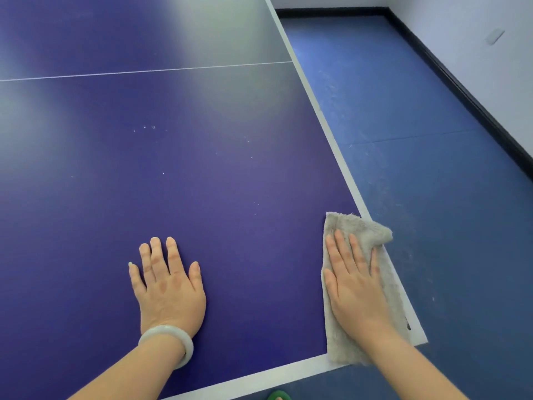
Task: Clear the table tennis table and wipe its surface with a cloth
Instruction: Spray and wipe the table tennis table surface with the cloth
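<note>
The counter (187, 157) has a smooth purple top with a soft sheen and some pale specks. The cloth (343, 336) is grey, fluffy, like terry. The bracelet (170, 342) looks polished, maybe jade. The blue floor (432, 168) is matt and scuffed.

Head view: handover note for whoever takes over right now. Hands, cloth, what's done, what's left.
Left hand: flat on the table, fingers spread, holding nothing.
Right hand: flat, fingers straight, pressing the cloth down.
Cloth: at the near right corner of the table, lying over the white edge line.
Done: no loose items show on the part of the table in view, so clearing looks finished.
Left: wiping. Small white specks show mid-table. I cannot tell how much is already wiped.
</note>
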{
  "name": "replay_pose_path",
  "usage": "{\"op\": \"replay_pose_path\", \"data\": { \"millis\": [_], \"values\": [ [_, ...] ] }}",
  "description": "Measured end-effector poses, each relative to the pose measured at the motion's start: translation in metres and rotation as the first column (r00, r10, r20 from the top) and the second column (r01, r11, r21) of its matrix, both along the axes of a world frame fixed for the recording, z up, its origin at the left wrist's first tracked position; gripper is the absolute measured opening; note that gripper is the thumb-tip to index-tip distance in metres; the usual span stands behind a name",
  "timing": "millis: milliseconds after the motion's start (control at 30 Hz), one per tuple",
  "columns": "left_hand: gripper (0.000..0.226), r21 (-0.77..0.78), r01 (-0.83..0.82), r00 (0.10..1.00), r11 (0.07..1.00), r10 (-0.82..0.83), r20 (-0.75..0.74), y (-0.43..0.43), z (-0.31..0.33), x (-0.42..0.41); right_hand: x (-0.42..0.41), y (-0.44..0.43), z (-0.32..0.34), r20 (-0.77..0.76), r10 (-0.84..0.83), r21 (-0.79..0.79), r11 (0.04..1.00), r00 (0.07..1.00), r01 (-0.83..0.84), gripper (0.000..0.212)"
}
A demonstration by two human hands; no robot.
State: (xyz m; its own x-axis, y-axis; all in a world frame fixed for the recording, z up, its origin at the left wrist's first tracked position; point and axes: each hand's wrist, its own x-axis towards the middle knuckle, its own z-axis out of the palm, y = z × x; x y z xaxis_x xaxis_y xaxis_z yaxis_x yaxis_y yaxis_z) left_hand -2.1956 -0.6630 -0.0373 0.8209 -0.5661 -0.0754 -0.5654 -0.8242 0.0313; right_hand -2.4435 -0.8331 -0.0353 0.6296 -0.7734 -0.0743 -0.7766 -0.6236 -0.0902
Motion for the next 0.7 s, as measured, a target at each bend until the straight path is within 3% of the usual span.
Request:
{"op": "replay_pose_path", "data": {
  "millis": [167, 333, 400, 467, 567, 633, 700],
  "values": [
    [0.073, 0.016, 0.0, 1.0, 1.0, 0.0, -0.001, 0.0, -0.001, 0.002, 0.079, 0.033, -0.002, 0.044, 0.237, 0.0, 0.972, 0.971, -0.237, 0.058],
    [0.074, 0.001, -0.005, 1.0, 1.0, 0.005, -0.003, -0.002, 0.002, 0.001, 0.165, 0.004, 0.004, 0.05, 0.527, 0.077, 0.845, 0.848, -0.529, 0.061],
    [0.074, 0.01, -0.006, 1.0, 1.0, 0.006, -0.007, -0.002, 0.001, 0.001, 0.167, -0.043, 0.006, 0.04, 0.441, 0.065, 0.894, 0.897, -0.442, 0.06],
    [0.074, 0.018, -0.003, 1.0, 1.0, 0.003, -0.008, -0.002, 0.001, 0.0, 0.153, -0.093, 0.007, 0.019, 0.168, 0.091, 0.981, 0.986, -0.169, 0.057],
    [0.074, 0.025, -0.001, 1.0, 1.0, 0.001, -0.011, -0.002, 0.002, 0.001, 0.124, -0.121, 0.009, 0.012, -0.198, 0.13, 0.972, 0.98, 0.195, 0.057],
    [0.074, 0.026, -0.006, 1.0, 1.0, 0.006, -0.008, -0.002, 0.002, 0.001, 0.122, -0.093, 0.005, 0.038, -0.274, 0.103, 0.958, 0.961, 0.269, 0.057],
    [0.074, 0.035, 0.001, 1.0, 0.999, -0.001, -0.012, -0.002, 0.002, 0.0, 0.134, -0.045, 0.001, 0.066, -0.183, 0.05, 0.982, 0.981, 0.18, 0.058]
  ]
}}
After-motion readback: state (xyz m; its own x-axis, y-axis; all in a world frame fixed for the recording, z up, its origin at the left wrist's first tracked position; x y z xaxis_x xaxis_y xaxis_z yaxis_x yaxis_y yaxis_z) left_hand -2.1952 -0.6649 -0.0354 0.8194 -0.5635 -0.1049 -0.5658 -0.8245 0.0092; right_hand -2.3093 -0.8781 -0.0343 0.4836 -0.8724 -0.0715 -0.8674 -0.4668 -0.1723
